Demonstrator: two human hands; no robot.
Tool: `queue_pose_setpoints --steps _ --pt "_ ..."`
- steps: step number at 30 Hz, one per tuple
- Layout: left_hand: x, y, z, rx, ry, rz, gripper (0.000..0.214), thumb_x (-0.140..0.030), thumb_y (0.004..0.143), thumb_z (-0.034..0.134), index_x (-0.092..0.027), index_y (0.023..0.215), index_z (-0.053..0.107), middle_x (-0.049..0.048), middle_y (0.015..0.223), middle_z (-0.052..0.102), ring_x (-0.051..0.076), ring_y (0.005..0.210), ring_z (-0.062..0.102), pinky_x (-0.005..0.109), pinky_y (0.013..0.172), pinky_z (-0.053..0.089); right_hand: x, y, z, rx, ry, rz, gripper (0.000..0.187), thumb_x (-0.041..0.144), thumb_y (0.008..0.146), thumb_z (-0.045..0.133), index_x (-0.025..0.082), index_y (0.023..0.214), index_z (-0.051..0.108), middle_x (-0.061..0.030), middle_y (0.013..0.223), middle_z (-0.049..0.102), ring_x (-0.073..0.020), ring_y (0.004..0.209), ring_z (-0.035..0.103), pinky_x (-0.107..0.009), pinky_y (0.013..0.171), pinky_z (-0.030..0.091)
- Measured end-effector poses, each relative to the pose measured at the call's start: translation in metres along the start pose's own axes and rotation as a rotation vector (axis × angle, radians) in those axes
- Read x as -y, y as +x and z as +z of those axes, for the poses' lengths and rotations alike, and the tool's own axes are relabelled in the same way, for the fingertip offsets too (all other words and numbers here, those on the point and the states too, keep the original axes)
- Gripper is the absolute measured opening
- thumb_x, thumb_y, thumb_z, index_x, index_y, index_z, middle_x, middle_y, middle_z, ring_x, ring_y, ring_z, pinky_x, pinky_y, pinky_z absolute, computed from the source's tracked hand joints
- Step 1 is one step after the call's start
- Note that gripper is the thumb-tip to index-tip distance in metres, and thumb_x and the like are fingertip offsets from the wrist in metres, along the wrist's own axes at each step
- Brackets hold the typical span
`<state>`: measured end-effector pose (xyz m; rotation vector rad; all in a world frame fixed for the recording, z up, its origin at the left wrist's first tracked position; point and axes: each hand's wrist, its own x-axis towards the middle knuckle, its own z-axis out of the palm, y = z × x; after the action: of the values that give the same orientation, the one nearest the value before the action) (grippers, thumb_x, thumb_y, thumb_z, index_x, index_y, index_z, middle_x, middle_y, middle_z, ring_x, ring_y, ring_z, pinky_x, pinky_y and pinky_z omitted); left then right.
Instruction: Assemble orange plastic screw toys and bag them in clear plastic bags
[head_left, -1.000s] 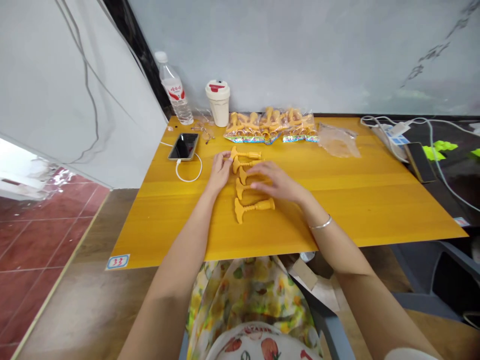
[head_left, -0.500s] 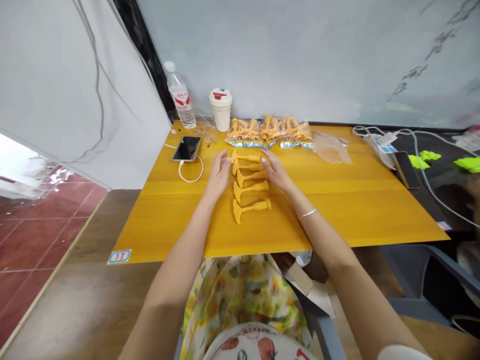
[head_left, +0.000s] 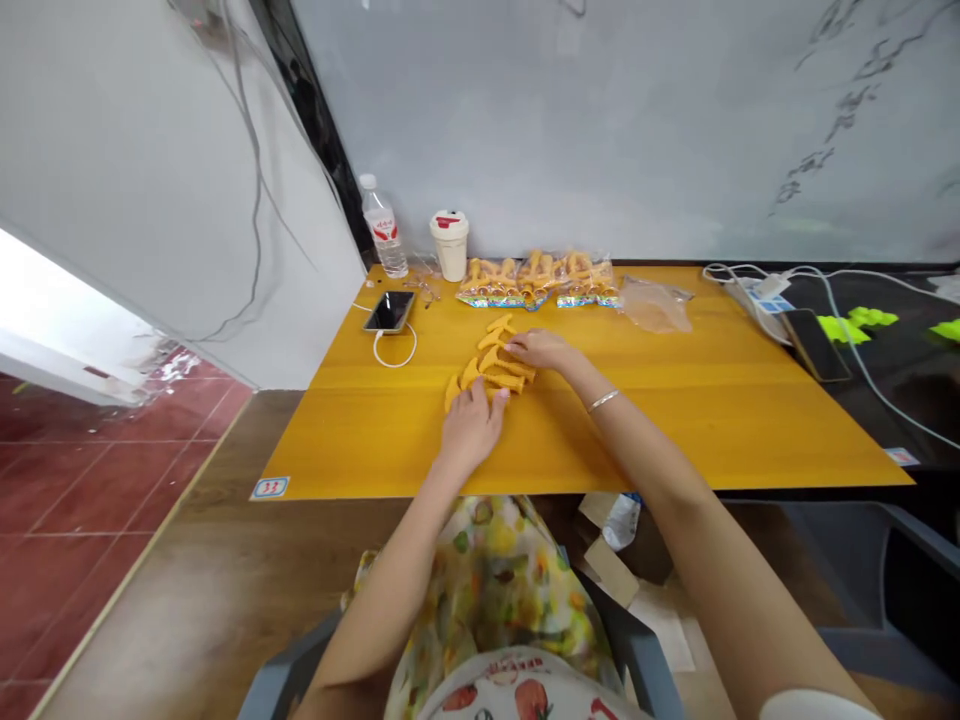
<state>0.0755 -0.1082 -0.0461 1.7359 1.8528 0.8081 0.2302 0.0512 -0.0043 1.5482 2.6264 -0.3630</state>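
Note:
Several yellow toy hammers (head_left: 502,382) lie in a slanting row at the middle of the table, their heads to the left. Over the nearest ones rests my left hand (head_left: 471,430), thumb and fingers apart, covering part of them. My right hand (head_left: 544,350) bends in from the right, its fingers curled together on the handle of a hammer toward the far end of the row. The fingers partly hide that handle.
Bagged yellow hammers (head_left: 536,280) sit along the back beside a crumpled clear bag (head_left: 656,305). A white cup (head_left: 451,248), a water bottle (head_left: 385,232) and a phone (head_left: 390,312) with a white cable stand back left. A power strip (head_left: 759,300) and cords are at right.
My left hand has moved from the far left side of the row down onto the nearest hammers. The hammers now lie closer together and slanted. My right hand has come down slightly.

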Motion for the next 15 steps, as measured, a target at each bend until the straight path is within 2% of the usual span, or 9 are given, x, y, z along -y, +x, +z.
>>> queue_pose_setpoints --steps 6,11,15 --pt "0.021 0.056 -0.011 -0.042 0.100 0.040 0.063 -0.068 0.095 0.033 -0.018 0.128 0.054 0.0256 0.128 0.066 0.040 0.131 0.057 0.057 0.108 0.040 0.001 -0.043 -0.006 0.048 -0.034 0.094 0.049 0.045 0.105 0.035 0.014 0.129 0.063 -0.0210 0.128 0.070 -0.0313 0.115 0.069 -0.039 0.094 0.051" --pt "0.007 0.119 -0.026 0.136 0.365 -0.101 0.072 -0.068 0.096 0.022 -0.014 0.132 0.053 0.0308 0.132 0.063 0.044 0.132 0.056 0.062 0.105 0.040 0.017 -0.068 -0.008 0.056 -0.066 0.125 0.057 0.059 0.101 0.037 0.018 0.132 0.063 -0.0217 0.125 0.071 -0.0358 0.114 0.069 -0.045 0.091 0.053" --pt "-0.007 0.166 -0.029 0.186 0.370 -0.095 0.073 -0.070 0.095 0.028 -0.014 0.134 0.057 0.0294 0.140 0.059 0.045 0.135 0.054 0.063 0.109 0.036 0.032 -0.081 -0.001 0.023 -0.065 0.030 0.056 0.058 0.102 0.037 0.020 0.133 0.062 -0.0207 0.121 0.073 -0.0352 0.110 0.070 -0.047 0.090 0.053"
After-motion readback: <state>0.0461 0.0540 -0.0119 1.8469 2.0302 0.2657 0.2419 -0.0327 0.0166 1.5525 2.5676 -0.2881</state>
